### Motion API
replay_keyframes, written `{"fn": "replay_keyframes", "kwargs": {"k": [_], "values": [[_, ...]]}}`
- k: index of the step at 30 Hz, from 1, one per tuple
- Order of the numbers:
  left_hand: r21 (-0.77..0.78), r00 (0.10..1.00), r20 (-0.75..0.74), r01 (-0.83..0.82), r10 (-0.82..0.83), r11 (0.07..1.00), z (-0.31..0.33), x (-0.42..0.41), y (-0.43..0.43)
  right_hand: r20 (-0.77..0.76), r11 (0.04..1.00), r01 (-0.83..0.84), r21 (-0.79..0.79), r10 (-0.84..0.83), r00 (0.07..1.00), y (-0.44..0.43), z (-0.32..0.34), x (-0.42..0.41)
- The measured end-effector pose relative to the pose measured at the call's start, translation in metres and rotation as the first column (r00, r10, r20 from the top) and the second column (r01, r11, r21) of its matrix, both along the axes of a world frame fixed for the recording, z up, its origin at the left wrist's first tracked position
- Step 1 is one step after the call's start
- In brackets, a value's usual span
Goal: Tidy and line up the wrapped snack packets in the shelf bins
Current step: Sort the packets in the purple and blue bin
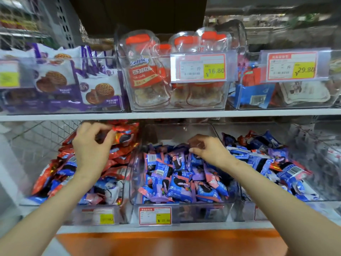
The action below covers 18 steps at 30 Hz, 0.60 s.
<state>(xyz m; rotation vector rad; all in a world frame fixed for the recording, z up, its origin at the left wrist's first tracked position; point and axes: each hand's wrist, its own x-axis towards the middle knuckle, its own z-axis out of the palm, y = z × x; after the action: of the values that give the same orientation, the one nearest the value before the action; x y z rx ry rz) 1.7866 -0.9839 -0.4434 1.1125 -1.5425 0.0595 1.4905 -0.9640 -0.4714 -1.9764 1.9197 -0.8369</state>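
Observation:
Three clear bins stand side by side on the lower shelf. The left bin [127, 215] holds red wrapped packets at the back and mixed blue ones in front. My left hand [90, 145] is shut on a red cookie packet [123, 136] at that bin's back. The middle bin [184, 211] is full of loose blue-and-pink packets [177, 182]. My right hand [206, 148] reaches into its back, fingers pinched on a dark packet [195, 144]. The right bin [245, 211] holds a jumbled heap of blue packets [267, 159].
The upper shelf [166, 115] carries clear bins of purple cookie bags [55, 82], bottle-shaped candy packs [145, 71] and mixed snacks [258, 97], with price tags [199, 68] on the fronts. A wire mesh panel [36, 137] stands at the left. An orange ledge [166, 241] runs below.

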Motion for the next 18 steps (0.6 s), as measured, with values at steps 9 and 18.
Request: {"fn": "replay_keyframes", "kwargs": {"k": [9,18], "values": [[-0.312,0.875,0.392,-0.162,0.282,0.936,-0.014,0.046,-0.033,-0.112,0.986,-0.147,0.073,0.155,0.982,-0.027,-0.015,0.033],[0.017,0.925,0.359,-0.136,0.121,0.991,-0.022,0.037,-0.025,-0.183,0.925,-0.298,0.237,0.344,0.921,-0.062,-0.025,0.093]]}}
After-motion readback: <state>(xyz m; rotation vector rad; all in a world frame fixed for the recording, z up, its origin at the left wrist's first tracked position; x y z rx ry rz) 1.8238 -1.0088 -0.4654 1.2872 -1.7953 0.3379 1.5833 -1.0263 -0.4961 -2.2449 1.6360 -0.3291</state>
